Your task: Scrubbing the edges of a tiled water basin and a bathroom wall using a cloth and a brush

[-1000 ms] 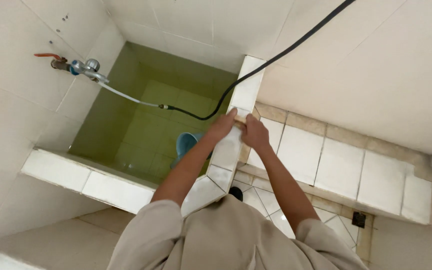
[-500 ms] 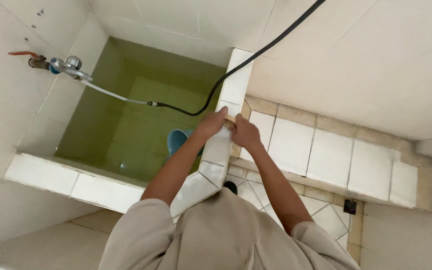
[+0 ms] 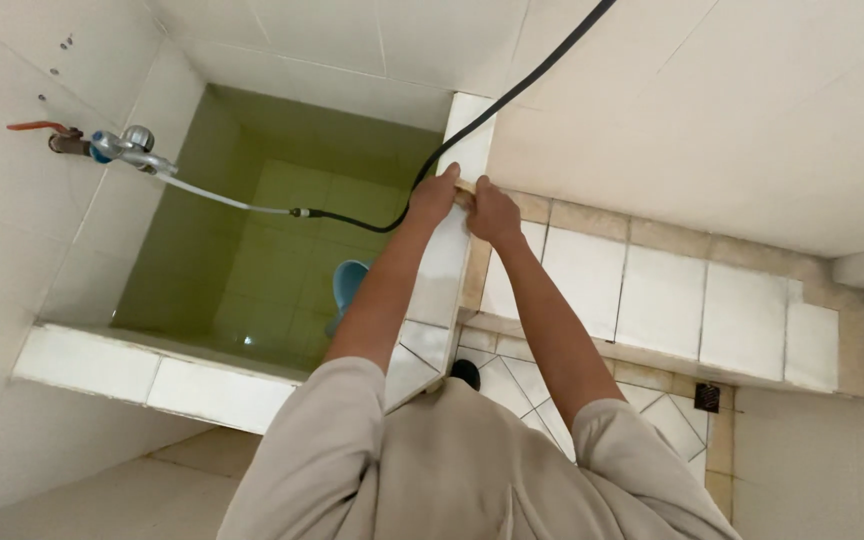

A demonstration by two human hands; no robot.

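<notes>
Both hands (image 3: pixel 464 205) slid farther along tiled rim (image 3: pixel 444 265).

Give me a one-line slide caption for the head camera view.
Both hands, left and right, press a small tan object on the tiled tank rim.

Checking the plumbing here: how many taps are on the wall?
1. The tap with its orange handle is on the left wall above the tank, and a hose runs from it. Others may be out of frame.
</notes>
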